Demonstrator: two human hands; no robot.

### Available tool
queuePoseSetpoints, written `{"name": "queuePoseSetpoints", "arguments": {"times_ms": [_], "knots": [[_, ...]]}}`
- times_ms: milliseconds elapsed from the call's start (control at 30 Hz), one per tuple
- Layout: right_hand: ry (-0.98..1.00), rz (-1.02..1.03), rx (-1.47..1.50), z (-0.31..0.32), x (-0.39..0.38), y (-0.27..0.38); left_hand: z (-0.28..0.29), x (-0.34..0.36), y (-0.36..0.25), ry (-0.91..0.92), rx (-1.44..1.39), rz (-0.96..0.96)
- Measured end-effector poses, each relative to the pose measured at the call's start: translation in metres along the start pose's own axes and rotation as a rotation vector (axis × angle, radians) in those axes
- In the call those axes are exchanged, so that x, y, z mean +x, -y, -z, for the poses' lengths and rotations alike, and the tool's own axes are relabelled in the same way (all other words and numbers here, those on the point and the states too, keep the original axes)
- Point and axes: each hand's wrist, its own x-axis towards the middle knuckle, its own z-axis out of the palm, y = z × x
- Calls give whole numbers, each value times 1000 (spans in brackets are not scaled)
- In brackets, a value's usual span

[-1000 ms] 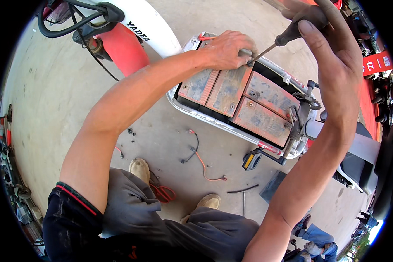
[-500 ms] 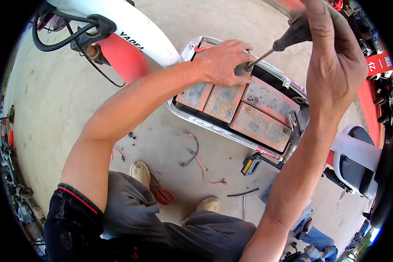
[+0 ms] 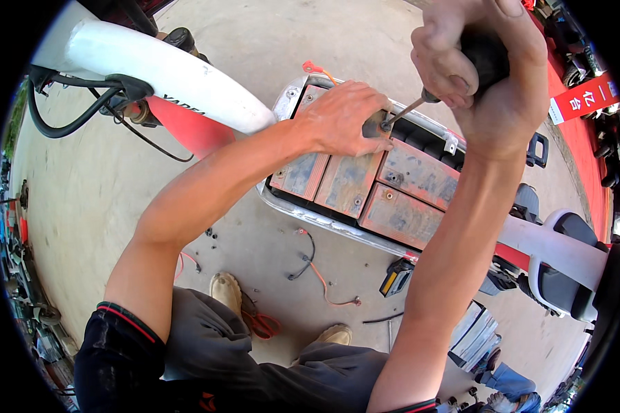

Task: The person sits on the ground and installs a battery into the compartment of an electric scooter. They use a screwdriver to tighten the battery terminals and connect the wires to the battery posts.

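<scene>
Several dusty red-and-grey batteries (image 3: 351, 180) sit side by side in a metal-rimmed compartment (image 3: 303, 211) of an electric scooter. My left hand (image 3: 339, 118) lies on the far batteries, thumb and fingers apart around a terminal. In my raised right hand (image 3: 496, 103) is the black handle of a screwdriver (image 3: 487, 55), gripped from above. Its thin shaft slants down to the left, and the tip meets the terminal between my left thumb and fingers. The screw itself is too small to make out. My right forearm hides the compartment's right end.
The white scooter frame (image 3: 165, 65) rises at upper left. A red cable lug (image 3: 312, 67) sticks up behind the batteries. On the floor lie a red-and-black cable (image 3: 317, 272), red-handled scissors (image 3: 263, 325) and a yellow-and-black device (image 3: 395, 277). A person in blue trousers (image 3: 508, 380) is at lower right.
My right hand has turned around the screwdriver handle and come lower and to the left. My left hand stays on the batteries. The view has shifted slightly, and the red lug now stands up.
</scene>
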Motion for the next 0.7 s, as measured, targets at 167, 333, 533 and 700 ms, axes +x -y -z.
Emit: {"name": "queuePoseSetpoints", "arguments": {"times_ms": [167,333,533,700], "knots": [[-373,-156,-110,-42,1,24,1,1,-3,9,1,38],[-91,130,643,-21,5,-26,-3,1,-5,-13,-13,29],[-613,319,-363,-60,-4,-11,-8,4,2,-46,-11,-9],[-509,293,-303,-45,-5,-13,-10,5,4,-76,-27,-25]]}}
